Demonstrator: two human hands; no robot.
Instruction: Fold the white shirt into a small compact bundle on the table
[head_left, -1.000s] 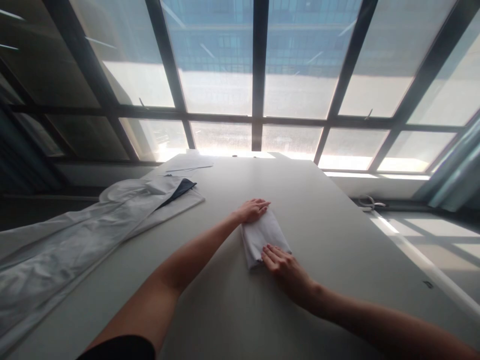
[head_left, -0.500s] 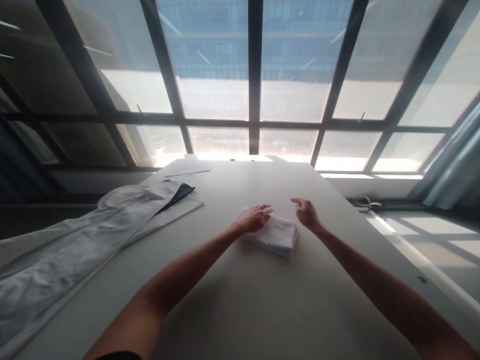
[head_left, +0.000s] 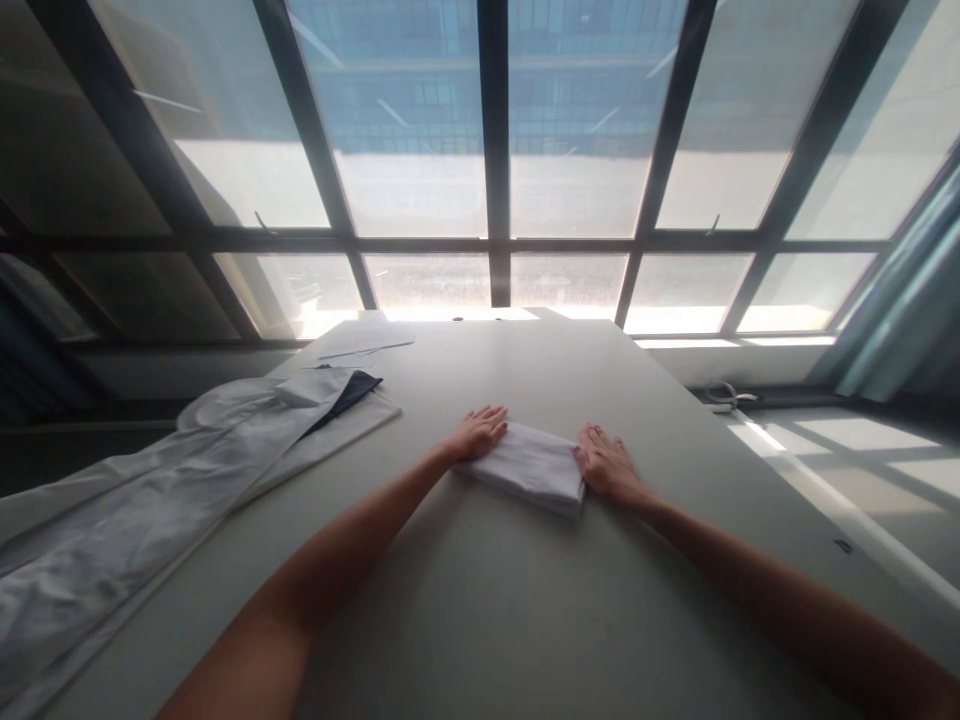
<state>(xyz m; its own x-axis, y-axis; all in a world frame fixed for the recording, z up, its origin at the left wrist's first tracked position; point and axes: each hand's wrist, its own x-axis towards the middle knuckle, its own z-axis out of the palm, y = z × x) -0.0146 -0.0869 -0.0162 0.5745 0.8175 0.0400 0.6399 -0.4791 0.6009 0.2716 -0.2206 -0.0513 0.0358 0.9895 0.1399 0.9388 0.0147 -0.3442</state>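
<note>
A small folded white cloth (head_left: 529,466) lies flat in the middle of a grey table (head_left: 525,600). My left hand (head_left: 478,432) rests palm down on the cloth's left end, fingers spread toward the window. My right hand (head_left: 604,463) lies flat on the table against the cloth's right end, fingers apart. Neither hand grips anything.
A long white garment (head_left: 172,460) with a dark blue piece (head_left: 351,388) tucked in it stretches along the table's left side. Sheets of paper (head_left: 365,340) lie at the far left corner. Large windows (head_left: 495,150) rise behind the table. A cable (head_left: 731,394) lies on the sill at right.
The cloth has been turned crosswise. My right hand left its near edge, swung through the air and came down at its right end. My left hand slid to its left end.
</note>
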